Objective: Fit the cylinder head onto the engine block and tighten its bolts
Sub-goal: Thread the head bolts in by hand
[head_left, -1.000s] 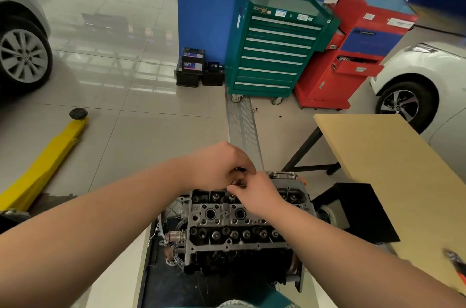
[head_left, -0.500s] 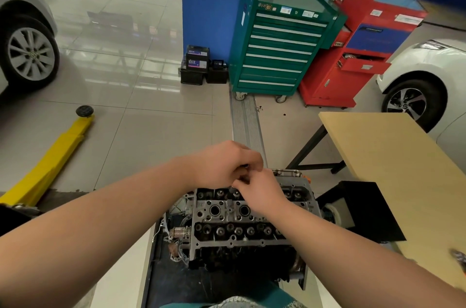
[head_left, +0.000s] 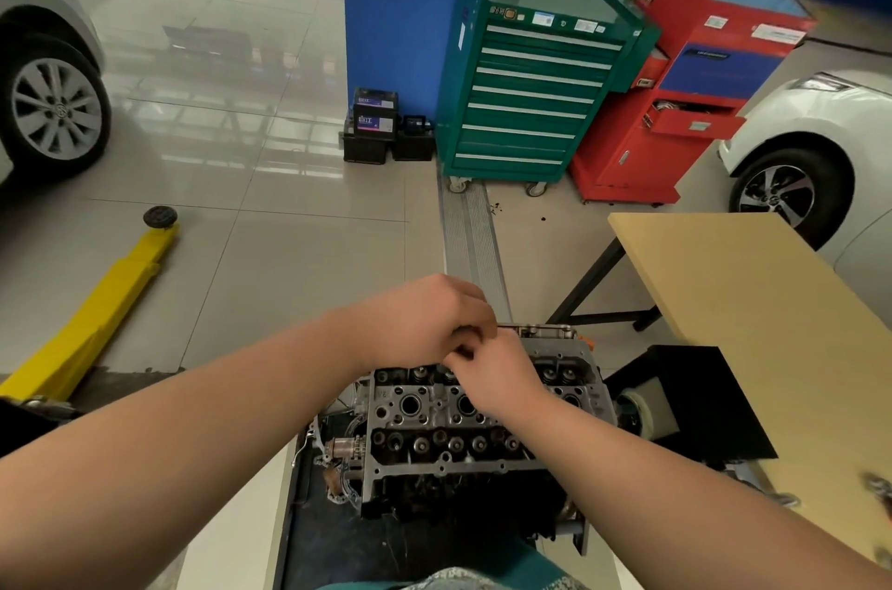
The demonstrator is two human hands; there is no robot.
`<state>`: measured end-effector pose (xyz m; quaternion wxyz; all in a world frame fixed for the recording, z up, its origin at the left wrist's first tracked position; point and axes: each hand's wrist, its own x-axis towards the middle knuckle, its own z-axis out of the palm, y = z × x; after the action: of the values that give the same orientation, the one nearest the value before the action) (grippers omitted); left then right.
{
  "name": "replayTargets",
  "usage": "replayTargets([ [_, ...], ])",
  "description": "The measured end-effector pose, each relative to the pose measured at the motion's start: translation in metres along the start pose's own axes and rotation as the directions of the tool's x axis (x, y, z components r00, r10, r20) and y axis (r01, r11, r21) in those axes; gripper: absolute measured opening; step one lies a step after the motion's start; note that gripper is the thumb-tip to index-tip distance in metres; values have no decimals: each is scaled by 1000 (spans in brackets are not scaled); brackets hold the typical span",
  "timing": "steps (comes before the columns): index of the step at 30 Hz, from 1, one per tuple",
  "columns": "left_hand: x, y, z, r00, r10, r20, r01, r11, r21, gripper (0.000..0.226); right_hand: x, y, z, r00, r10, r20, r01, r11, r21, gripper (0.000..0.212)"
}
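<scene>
Now cylinder head grey, grimy, many round bores.

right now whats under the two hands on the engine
The cylinder head lies under them, with open round holes. The left hand and right hand meet over its far edge, fingers curled; anything they pinch is hidden.

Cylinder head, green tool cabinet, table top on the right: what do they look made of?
Cylinder head: looks like cast metal, probably aluminium; dull grey, rough faces, machined bores, dark oily grime.
Green tool cabinet: painted sheet metal, going by the flat glossy teal panels and bright drawer strips.
Table top: wood-look board, likely laminate; matte, even tan, no clear grain, on black legs.
</scene>
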<state>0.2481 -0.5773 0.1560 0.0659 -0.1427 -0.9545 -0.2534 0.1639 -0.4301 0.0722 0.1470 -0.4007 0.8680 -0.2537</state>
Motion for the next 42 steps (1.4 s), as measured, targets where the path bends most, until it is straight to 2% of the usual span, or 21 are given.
replayTargets([
  [1,-1,1,0,1000,20,-13,-21,999,-25,25,-1,-1,0,999,5,-49,-6,1000,-14,39],
  [3,-3,3,3,998,-4,-64,0,998,-61,27,-3,-1,0,991,50,-121,-45,998,39,38],
  [5,0,3,4,987,-127,-94,125,992,-19,29,-6,0,1,984,118,-134,-94,981,171,26],
  [7,4,3,5,963,-260,-76,267,959,92,35,-5,2,2,985,112,-131,-86,978,188,21],
  [8,5,3,5,958,-280,-68,287,950,121,34,-4,3,1,989,95,-112,-73,980,186,24],
  [10,4,3,3,971,-236,-40,239,965,109,26,-3,5,-1,998,63,-13,-59,982,182,20],
  [12,1,1,-2,991,-127,36,125,991,50,26,-1,10,0,997,42,62,-49,992,116,15],
  [15,-3,0,-10,995,-44,86,49,998,-50,34,-3,12,3,999,31,30,-32,999,13,18],
  [17,-3,1,-8,994,-98,51,101,994,-43,37,-5,10,6,998,57,-31,-55,997,61,22],
  [19,1,1,-2,976,-216,32,215,975,49,50,-6,8,10,992,101,-74,-87,980,181,19],
  [20,4,1,0,961,-277,24,273,957,102,50,-7,6,11,991,102,-91,-85,982,167,17],
  [22,8,2,2,945,-328,9,322,931,172,38,-5,5,11,991,58,-121,-55,998,26,18],
  [24,7,2,3,958,-286,14,278,942,189,28,-4,4,9,992,63,-108,-56,996,70,22],
  [27,2,-3,3,988,-137,74,126,981,146,18,-2,9,8,998,54,16,-55,995,82,16],
  [29,-1,-3,1,992,-41,117,33,997,67,27,-1,10,10,998,37,57,-38,999,13,7],
  [30,-3,-2,0,992,-27,124,24,999,28,34,0,9,10,999,33,39,-33,999,-11,15],
  [32,-4,0,0,995,-52,84,52,999,10,41,-1,7,12,998,31,-48,-31,999,-10,33],
  [35,-1,2,6,977,-211,-35,214,969,121,37,-4,6,13,987,47,-156,-39,998,54,36],
  [37,3,3,8,943,-329,-57,334,924,189,37,-3,6,12,986,78,-147,-67,995,75,36],
  [39,3,5,11,948,-315,-49,318,930,182,30,-2,8,10,991,53,-125,-47,998,52,31],
  [42,-2,2,6,984,-170,57,164,981,105,23,-2,15,11,999,44,-2,-43,995,94,17],
])
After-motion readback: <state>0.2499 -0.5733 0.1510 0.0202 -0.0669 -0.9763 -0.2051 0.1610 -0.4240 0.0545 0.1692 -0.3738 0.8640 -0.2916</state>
